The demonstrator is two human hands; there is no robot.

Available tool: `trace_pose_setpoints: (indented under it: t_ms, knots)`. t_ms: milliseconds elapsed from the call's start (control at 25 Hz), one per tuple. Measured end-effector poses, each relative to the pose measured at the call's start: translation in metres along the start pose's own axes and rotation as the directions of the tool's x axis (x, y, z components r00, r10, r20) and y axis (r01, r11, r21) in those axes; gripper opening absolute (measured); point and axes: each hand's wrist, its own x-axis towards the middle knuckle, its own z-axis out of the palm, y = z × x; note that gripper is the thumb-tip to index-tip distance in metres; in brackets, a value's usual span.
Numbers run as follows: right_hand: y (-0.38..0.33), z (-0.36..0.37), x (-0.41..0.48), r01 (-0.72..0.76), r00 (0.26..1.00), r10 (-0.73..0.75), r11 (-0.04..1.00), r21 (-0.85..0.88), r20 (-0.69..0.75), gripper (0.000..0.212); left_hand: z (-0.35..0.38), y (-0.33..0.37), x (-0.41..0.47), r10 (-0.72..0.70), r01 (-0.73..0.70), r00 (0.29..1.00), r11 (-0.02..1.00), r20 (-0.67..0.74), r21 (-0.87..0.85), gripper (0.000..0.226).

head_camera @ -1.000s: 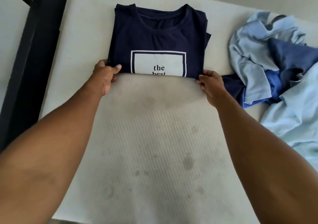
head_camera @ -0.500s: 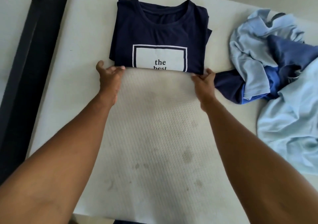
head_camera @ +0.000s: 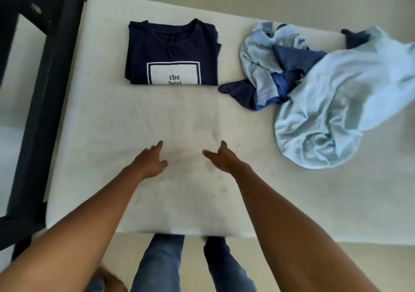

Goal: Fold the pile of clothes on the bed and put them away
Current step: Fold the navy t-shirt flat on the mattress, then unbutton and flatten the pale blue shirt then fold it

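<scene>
A folded navy T-shirt [head_camera: 173, 51] with a white printed box reading "the best" lies flat on the white mattress [head_camera: 112, 123], towards its far side. To its right sits a crumpled pile of clothes [head_camera: 314, 85] in light blue, mid blue and navy. My left hand [head_camera: 149, 160] and my right hand [head_camera: 221, 157] hover over the bare mattress well short of the shirt, fingers loosely spread, holding nothing. Neither hand touches any garment.
A dark bed frame [head_camera: 45, 89] runs along the mattress's left side. The mattress's near edge [head_camera: 179, 233] is just in front of my jeans-clad legs [head_camera: 161, 264]. Pale floor lies beyond the far side and to the right.
Both hands have let go of the navy shirt's lower edge and pulled back towards me. The folded shirt stays flat where it was laid. The view has drawn back from the bed.
</scene>
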Motion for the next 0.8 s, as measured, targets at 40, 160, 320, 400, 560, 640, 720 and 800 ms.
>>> trace_pose_setpoints:
  t_ms: [40,160,320,400,560,640,720,800]
  knots:
    - [0.004,-0.006,-0.024,0.007,1.000,-0.007,1.000,-0.007,-0.016,0.099,0.000,0.010,-0.020,0.013,-0.013,1.000,1.000,-0.018,0.013,0.082]
    - [0.026,-0.022,-0.104,0.039,0.995,-0.046,0.996,-0.075,-0.089,0.095,0.000,0.048,-0.090,0.072,-0.070,0.994,0.997,-0.078,0.023,0.073]
    - [0.050,-0.053,-0.205,0.087,0.979,-0.114,0.983,-0.161,-0.170,0.087,-0.009,0.089,-0.178,0.147,-0.145,0.970,0.989,-0.193,0.025,0.067]
    - [0.054,-0.066,-0.242,0.108,0.968,-0.144,0.978,-0.179,-0.205,0.086,-0.015,0.103,-0.207,0.202,-0.197,0.953,0.979,-0.224,0.045,0.065]
    - [0.059,-0.086,-0.312,0.161,0.923,-0.205,0.974,-0.158,-0.326,0.086,-0.035,0.137,-0.259,0.322,-0.301,0.910,0.946,-0.261,0.117,0.060]
    - [0.065,-0.087,-0.334,0.162,0.904,-0.198,0.979,-0.125,-0.380,0.083,-0.043,0.152,-0.273,0.380,-0.351,0.888,0.924,-0.257,0.153,0.059]
    - [0.072,-0.082,-0.355,0.154,0.882,-0.188,0.982,-0.112,-0.432,0.080,-0.051,0.167,-0.287,0.438,-0.397,0.863,0.896,-0.250,0.198,0.057]
    - [0.078,-0.076,-0.377,0.162,0.853,-0.197,0.980,-0.113,-0.483,0.078,-0.057,0.184,-0.302,0.498,-0.448,0.828,0.864,-0.257,0.230,0.056]
